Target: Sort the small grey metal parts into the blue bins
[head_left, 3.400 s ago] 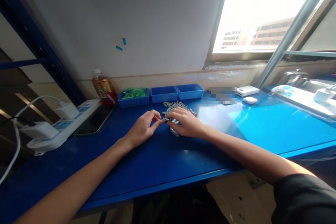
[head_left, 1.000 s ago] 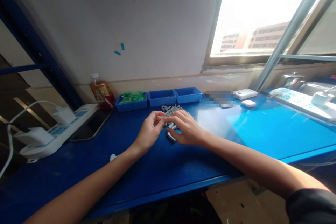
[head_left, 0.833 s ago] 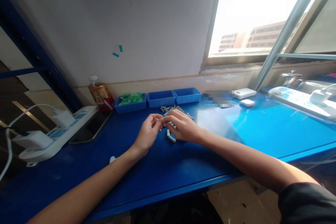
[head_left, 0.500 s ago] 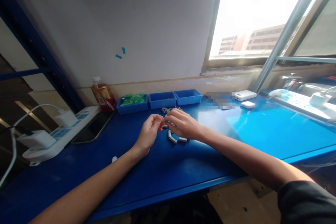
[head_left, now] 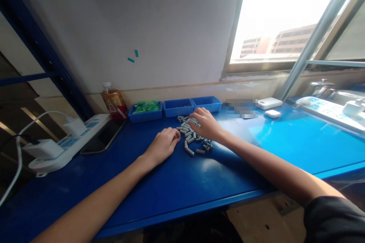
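A loose pile of small silvery metal cylinders (head_left: 188, 138) lies on the blue tabletop (head_left: 176, 190), with several small screw-like pieces (head_left: 207, 145) at its near right side. My left hand (head_left: 162, 145) rests at the pile's left edge, its fingers curled and closed. Whatever sits in its fingertips is too small to make out. Over the right and far part of the pile, my right hand (head_left: 207, 124) is bent downward, thumb apart from the fingers. Its fingertips are partly hidden among the parts, and I see nothing held in it.
Behind the pile stand three blue bins: one with green packets (head_left: 146, 108), a middle bin (head_left: 177, 113) with small parts, and a right bin (head_left: 207, 108). At left are a bottle (head_left: 113, 102), a phone (head_left: 101, 138) and a power strip (head_left: 54, 159). White devices (head_left: 269, 103) lie right.
My hands, which were together at the fingertips above the pile, have parted. The left has lowered to the tabletop; the right has moved away over the pile. More of the metal parts now show.
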`<state>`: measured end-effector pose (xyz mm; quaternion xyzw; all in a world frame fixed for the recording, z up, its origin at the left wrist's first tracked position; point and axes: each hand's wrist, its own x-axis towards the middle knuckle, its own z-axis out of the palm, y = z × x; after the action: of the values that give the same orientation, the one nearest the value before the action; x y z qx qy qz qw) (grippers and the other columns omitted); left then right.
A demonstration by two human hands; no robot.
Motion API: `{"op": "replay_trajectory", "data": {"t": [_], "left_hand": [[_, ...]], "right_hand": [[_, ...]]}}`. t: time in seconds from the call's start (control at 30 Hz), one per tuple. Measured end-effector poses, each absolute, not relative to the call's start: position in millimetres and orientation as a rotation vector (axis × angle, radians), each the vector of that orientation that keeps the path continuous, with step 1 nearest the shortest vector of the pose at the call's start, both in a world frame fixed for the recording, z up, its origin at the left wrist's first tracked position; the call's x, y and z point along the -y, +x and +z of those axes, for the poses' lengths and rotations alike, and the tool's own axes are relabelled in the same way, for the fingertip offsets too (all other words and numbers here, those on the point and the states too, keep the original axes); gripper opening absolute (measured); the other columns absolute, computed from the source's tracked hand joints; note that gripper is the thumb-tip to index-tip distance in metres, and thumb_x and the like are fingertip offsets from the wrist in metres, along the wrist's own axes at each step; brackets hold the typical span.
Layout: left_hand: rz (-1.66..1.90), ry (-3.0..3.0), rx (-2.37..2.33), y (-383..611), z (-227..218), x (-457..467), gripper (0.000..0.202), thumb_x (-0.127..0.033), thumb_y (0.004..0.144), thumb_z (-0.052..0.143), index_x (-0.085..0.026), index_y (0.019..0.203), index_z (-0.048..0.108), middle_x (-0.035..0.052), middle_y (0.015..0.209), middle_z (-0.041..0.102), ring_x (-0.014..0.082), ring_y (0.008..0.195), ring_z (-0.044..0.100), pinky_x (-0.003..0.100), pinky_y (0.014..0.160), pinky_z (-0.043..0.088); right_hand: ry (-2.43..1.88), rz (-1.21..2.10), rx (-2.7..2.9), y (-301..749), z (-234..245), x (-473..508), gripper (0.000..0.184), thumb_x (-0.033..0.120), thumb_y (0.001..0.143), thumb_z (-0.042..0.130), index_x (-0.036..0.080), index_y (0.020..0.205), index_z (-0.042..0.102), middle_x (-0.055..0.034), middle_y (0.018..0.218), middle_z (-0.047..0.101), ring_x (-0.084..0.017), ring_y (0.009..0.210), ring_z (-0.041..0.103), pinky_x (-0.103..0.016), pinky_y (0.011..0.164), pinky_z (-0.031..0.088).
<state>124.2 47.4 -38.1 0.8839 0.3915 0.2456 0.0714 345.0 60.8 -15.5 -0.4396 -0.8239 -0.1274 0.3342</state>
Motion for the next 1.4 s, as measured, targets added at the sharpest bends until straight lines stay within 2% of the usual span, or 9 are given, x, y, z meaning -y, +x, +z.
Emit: {"op": "replay_trajectory", "data": {"t": [0.33,0.87,1.07,1.17,1.23,1.33,1.4], "left_hand": [[1.138,2.394,-1.148,127.0,-32.4,-44.1,0.008,-0.028,0.091,0.048,-0.02,0.093,0.049,0.0018,0.087,0.06,0.0167,0.078,0.059,0.029,0.073,0.046],[1.138,2.296,-1.046,131.0,-30.4,-38.4,0.014,-0.034,0.092,0.049,-0.02,0.093,0.049,0.0014,0.085,0.063,0.0155,0.077,0.062,0.027,0.07,0.048],[1.164,2.232,-1.096,132.9,-38.8,-43.1,0.026,-0.032,0.092,0.046,-0.018,0.114,0.047,0.0075,0.103,0.063,0.0188,0.093,0.062,0.035,0.084,0.05],[1.052,2.334,-1.119,133.4,-45.0,-45.0,0.033,-0.027,0.091,0.045,-0.017,0.122,0.045,0.0107,0.111,0.061,0.0204,0.097,0.061,0.038,0.088,0.05],[0.924,2.451,-1.126,133.9,-47.8,-45.1,0.036,-0.023,0.09,0.045,-0.017,0.125,0.045,0.0124,0.121,0.057,0.0232,0.108,0.057,0.042,0.095,0.046],[0.719,2.602,-1.167,135.0,-47.3,-43.2,0.039,-0.02,0.09,0.043,-0.019,0.129,0.047,0.0115,0.135,0.051,0.0269,0.124,0.046,0.046,0.102,0.039],[0.64,2.652,-1.199,135.6,-43.9,-40.8,0.037,-0.019,0.091,0.042,-0.02,0.127,0.051,0.0094,0.136,0.051,0.0265,0.126,0.044,0.046,0.102,0.038]], "right_hand": [[-0.986,-0.301,2.286,326.6,-22.1,-33.4,0.016,0.028,0.088,0.056,0.019,0.101,0.061,-0.0066,0.093,0.062,-0.021,0.089,0.051,-0.033,0.078,0.038],[-0.874,-0.351,2.266,326.4,-21.6,-30.6,0.015,0.03,0.092,0.05,0.02,0.098,0.06,-0.0058,0.088,0.062,-0.018,0.083,0.052,-0.031,0.075,0.039],[-0.976,-0.417,2.201,329.1,-11.1,-47.5,0.013,0.029,0.086,0.055,0.018,0.09,0.06,-0.0059,0.086,0.062,-0.02,0.083,0.052,-0.032,0.074,0.039],[-1.131,-0.376,2.109,330.5,-4.1,-68.6,0.011,0.026,0.084,0.055,0.017,0.088,0.06,-0.0058,0.087,0.063,-0.02,0.084,0.053,-0.031,0.076,0.04],[-1.246,-0.37,2.072,331.8,-1.2,-85.9,0.013,0.027,0.085,0.054,0.017,0.09,0.061,-0.0067,0.09,0.063,-0.021,0.088,0.053,-0.031,0.078,0.04],[-1.463,-0.365,2.031,334.2,-0.2,-112.3,0.017,0.029,0.088,0.052,0.017,0.095,0.062,-0.0092,0.097,0.064,-0.023,0.097,0.053,-0.032,0.083,0.04],[-1.6,-0.342,1.995,335.4,-1.4,-127.2,0.018,0.03,0.088,0.053,0.017,0.096,0.062,-0.0104,0.102,0.064,-0.024,0.102,0.052,-0.033,0.084,0.04]]}}
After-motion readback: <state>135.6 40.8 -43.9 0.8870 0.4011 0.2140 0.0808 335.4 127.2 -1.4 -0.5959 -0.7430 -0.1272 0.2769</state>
